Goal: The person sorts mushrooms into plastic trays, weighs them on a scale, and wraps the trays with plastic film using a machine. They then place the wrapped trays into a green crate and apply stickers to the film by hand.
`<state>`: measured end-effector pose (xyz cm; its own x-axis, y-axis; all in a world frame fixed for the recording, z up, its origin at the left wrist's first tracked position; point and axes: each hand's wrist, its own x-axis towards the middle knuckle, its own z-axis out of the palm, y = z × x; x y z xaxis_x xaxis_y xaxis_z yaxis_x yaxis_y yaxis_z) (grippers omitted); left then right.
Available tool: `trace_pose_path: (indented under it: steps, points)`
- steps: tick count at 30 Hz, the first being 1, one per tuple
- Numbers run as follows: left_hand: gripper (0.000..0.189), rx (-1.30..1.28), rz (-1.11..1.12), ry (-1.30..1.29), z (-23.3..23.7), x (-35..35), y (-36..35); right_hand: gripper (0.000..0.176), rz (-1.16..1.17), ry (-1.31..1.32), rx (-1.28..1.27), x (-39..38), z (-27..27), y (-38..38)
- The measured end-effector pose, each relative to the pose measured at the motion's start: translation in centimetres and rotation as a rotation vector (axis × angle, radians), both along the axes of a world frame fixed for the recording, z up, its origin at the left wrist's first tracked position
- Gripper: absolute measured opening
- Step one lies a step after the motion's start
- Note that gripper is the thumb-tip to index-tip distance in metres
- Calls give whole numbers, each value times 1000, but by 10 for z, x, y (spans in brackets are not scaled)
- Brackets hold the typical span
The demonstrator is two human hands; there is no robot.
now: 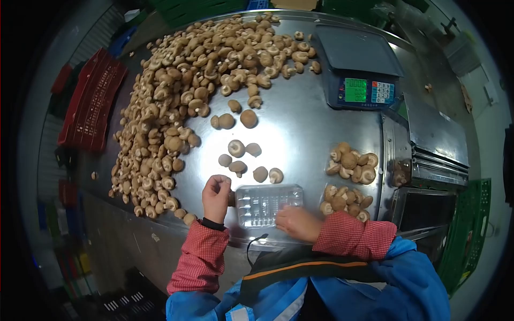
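A clear plastic tray (pixel 262 206) lies on the steel table in front of me, and its visible part holds no mushrooms. My right hand (pixel 300 222) is at the tray's right side, its fingers curled over the rim. Just left of the tray is my left hand (pixel 216 199), thumb and fingers pinched together; what is between them is too hidden to name. A brown mushroom (pixel 231 199) shows partly between that hand and the tray. Beyond the tray lie several loose shiitake mushrooms, among them one (pixel 260 174) near its far edge and another (pixel 276 175) beside it.
A large heap of shiitake mushrooms (pixel 176 91) covers the table's left and far side. Two filled packs of mushrooms, one (pixel 350 163) behind the other (pixel 345 202), stand at right. Beyond are a digital scale (pixel 358 59), a metal machine (pixel 433 139) and a red crate (pixel 93 101).
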<state>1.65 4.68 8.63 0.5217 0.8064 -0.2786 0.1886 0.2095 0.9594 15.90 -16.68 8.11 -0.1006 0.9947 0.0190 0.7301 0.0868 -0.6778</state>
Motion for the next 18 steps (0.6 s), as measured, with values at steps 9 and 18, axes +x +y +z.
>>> trace_pose_path:
  steps: [9, 18]
  points:
    - [17, 50, -10, 117, 5, -38, -5, 17, 25, 124, -18, 12, -4, 9]
    - [27, -418, -381, 53, 50, -25, -6, 27, -115, -282, 345, 43, 103, 66]
